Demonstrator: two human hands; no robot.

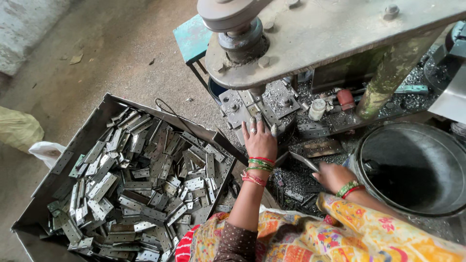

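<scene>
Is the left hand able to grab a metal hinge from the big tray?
Probably yes. The left hand rests at the press, and the open tray of hinges sits right beside it, with nothing between.

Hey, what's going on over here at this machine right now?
A person sits at a metal press machine. Their left hand rests on the machine's small work bed, fingers up against the tooling. Their right hand holds a flat metal piece low beside it. A big metal tray heaped with small hinges sits at their left, and a dark round tub at their right.
</scene>
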